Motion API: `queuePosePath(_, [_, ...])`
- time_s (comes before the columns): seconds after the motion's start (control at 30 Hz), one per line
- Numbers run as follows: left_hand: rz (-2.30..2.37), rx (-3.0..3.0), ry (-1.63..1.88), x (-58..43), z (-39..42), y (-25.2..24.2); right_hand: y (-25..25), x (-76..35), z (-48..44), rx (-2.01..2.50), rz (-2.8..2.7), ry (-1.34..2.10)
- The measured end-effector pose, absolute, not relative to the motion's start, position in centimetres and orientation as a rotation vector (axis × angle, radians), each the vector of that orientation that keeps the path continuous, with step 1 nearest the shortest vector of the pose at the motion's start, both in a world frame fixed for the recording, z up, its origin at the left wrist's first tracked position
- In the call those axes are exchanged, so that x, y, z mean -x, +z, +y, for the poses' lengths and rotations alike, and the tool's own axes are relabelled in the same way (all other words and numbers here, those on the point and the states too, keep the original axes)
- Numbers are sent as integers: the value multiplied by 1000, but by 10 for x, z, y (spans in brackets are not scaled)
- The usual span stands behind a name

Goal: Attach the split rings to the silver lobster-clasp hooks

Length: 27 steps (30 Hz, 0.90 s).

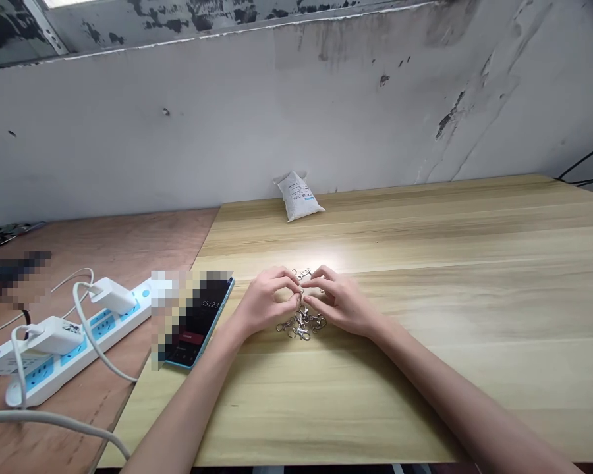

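Observation:
A small heap of silver metal clasps [304, 323] lies on the light wooden table [425, 296], between my two hands. My left hand [264, 304] rests left of the heap with fingers curled and pinched on a clasp at its top. My right hand [340, 301] mirrors it on the right, fingertips pinched on the same small metal piece [301, 293]. Both sets of fingertips meet just above the heap. A couple of loose clasps [304, 272] lie just beyond the fingers.
A small white packet [298, 195] stands by the wall at the back. A phone [200, 321] lies left of my left hand. Further left, a white power strip [74, 336] with plugged chargers and cables sits on a reddish board [128, 250].

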<state>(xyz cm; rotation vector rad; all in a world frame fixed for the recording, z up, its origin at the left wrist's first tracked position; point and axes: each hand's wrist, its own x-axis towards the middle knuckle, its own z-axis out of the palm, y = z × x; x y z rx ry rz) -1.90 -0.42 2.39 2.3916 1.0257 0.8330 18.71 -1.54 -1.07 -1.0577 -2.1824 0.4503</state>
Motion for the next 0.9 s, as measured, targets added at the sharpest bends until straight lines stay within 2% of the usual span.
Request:
queuePosePath(0.17, [1001,-2183,904,16,-8,31,-8,-180,-19,958,-2072,551])
queuePosePath(0.5, [1005,-1834,787,15,-3,23,-3,-181,-19,957,-1979,648])
queuePosePath(0.7, [1155,-2312,929,13,-6,19,-3,-180,-19,1022,-1892,801])
queuePosePath(0.9, [1062,-2649,1030,11,-7,15,0,-180,-19,1023,-1807,926])
